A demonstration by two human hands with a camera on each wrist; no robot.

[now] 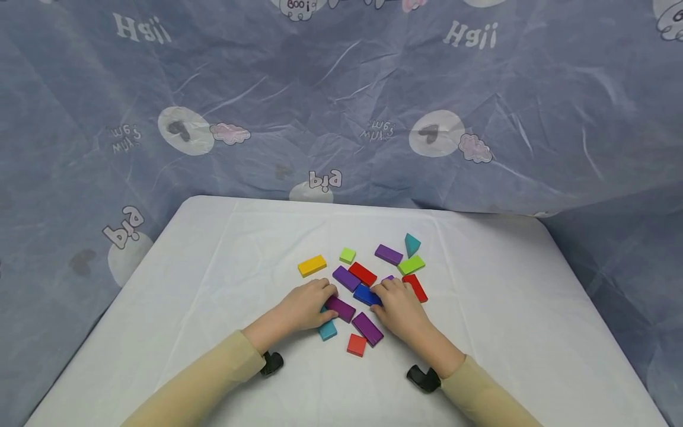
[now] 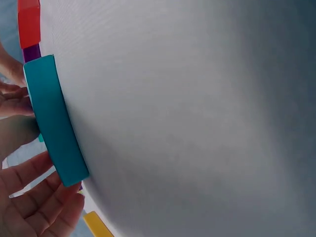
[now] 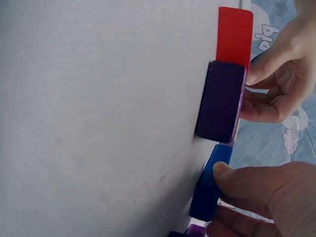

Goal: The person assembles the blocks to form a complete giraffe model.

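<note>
Around the left end of a purple block my left hand has its thumb and index finger, pinching it. A teal block lies just in front of that thumb and hides much of the grip in the left wrist view. My right hand grips a blue block, its thumb on the near side and fingers behind. Between the hands another purple block lies nearer to me, beside a red square block. Past the blue block are a purple block and a red block.
Farther back lie a yellow block, a small green block, a purple block, a green block and a teal triangular block. A red block is beyond my right hand. A white cloth covers the table.
</note>
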